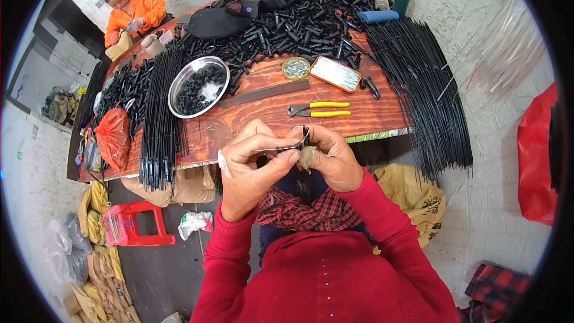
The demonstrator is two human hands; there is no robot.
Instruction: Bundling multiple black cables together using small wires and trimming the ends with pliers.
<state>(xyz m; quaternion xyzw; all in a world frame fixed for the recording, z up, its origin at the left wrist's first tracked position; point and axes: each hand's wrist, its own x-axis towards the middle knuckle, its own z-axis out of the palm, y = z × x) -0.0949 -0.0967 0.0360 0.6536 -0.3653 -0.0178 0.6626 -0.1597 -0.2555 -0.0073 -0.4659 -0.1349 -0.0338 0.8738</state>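
Note:
My left hand (250, 164), with white tape on it, pinches a small black fitting on a thin metal pin (266, 149) between thumb and fingers. Close against it, my right hand (338, 158) grips a small dark black piece (305, 136) with a thin curved wire beside it. A tan cover (308, 157) sits on my right thumb. Both hands are held together in front of the table's near edge. How the small parts join is too small to tell. Yellow-handled pliers (327, 106) lie on the table just beyond my hands.
On the wooden table (257, 110) are a steel bowl (173, 98) of black rings, a round tin (295, 68), a tray of pins (335, 74), a dark bar (263, 94) and heaped black tubes (287, 30). Rod bundles flank it. A person in orange (140, 9) works at far left.

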